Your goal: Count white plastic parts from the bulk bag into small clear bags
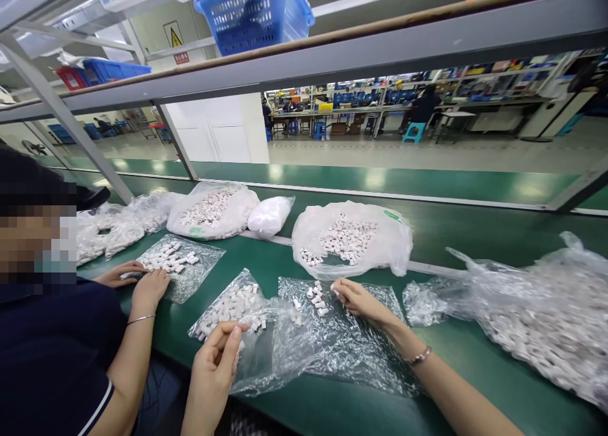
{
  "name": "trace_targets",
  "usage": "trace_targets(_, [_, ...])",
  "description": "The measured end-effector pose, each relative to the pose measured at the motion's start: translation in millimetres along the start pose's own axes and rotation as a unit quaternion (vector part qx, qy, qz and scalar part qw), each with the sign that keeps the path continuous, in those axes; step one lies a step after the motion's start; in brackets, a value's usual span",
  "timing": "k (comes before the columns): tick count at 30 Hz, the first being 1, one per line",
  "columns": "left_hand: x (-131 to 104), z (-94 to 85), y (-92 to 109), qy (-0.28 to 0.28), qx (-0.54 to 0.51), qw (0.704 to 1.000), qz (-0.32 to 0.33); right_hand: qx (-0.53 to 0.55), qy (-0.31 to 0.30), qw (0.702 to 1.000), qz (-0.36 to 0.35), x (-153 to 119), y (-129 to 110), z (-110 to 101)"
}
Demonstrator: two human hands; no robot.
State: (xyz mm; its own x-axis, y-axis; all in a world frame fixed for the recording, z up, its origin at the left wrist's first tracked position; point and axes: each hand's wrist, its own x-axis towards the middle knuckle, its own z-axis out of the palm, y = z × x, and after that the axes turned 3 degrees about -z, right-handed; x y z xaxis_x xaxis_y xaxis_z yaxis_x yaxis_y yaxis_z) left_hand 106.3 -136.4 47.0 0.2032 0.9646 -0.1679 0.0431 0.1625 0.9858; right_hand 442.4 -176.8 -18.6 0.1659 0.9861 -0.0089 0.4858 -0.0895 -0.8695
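My left hand is closed, thumb and fingers pinching the edge of a clear plastic bag. Small white parts are heaped at the bag's far left side. My right hand is closed in a pinch, with what looks like one small white part at its fingertips. Just left of those fingertips, several loose white parts lie on a clear plastic sheet or flat bag. Beyond it rests an open, translucent bag full of similar parts.
A co-worker at the left has both hands by white parts on another clear sheet. Large filled bags stand at the right and back left. A shelf with a blue basket spans above the green table.
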Motion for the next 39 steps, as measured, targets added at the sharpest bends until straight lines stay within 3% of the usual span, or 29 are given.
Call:
trace_targets(2, [-0.3,0.8,0.5,-0.003,-0.001,1.000,0.002,0.102,-0.043,0.993,0.028,-9.0,-5.7,-4.4])
trace_targets(4, [-0.9,2.4,1.5,-0.007,0.000,1.000,0.005,0.137,-0.061,0.988,0.029,-16.8,-12.2,-3.1])
trace_targets(8, [-1.9,3.7,2.2,-0.005,0.004,1.000,0.011,-0.077,-0.036,0.994,-0.063,-25.8,-21.2,14.5])
trace_targets(11, [-2.1,1.5,1.0,-0.005,0.008,1.000,0.009,-0.218,-0.089,0.966,-0.104,-28.5,-21.3,27.4])
trace_targets(13, [-2.1,-0.1,0.0,-0.007,0.007,1.000,0.005,-0.244,-0.102,0.958,-0.110,-29.5,-19.7,30.5])
trace_targets(20, [-2.7,0.2,1.1,-0.008,0.013,1.000,0.007,-0.124,-0.058,0.990,-0.046,-36.0,-18.0,24.2])
trace_targets(23, [-2.6,1.3,2.4,-0.014,0.016,1.000,0.005,-0.059,-0.035,0.997,-0.041,-42.5,-28.2,20.3])
trace_targets(27, [-3.3,4.9,5.8,-0.021,0.020,1.000,0.007,0.114,-0.045,0.992,-0.030,-57.1,-75.0,9.7])
trace_targets(29, [-4.5,8.2,8.4,-0.026,0.026,0.999,0.021,0.118,-0.091,0.987,-0.066,-61.3,-107.1,11.5])
trace_targets(32, [-7.6,12.6,11.9,-0.042,0.054,0.996,0.051,-0.035,-0.173,0.966,-0.187,-51.0,-142.9,39.2])
trace_targets(35, [-11.5,11.9,13.5,-0.055,0.083,0.992,0.071,-0.221,-0.176,0.919,-0.273,-23.7,-152.8,87.2])
trace_targets(37, [-13.5,7.4,13.1,-0.050,0.088,0.992,0.076,-0.255,-0.158,0.904,-0.306,-9.2,-152.3,111.2])
trace_targets(39, [-13.9,0.9,11.4,-0.032,0.078,0.994,0.070,-0.229,-0.147,0.903,-0.332,-6.9,-153.1,116.4])
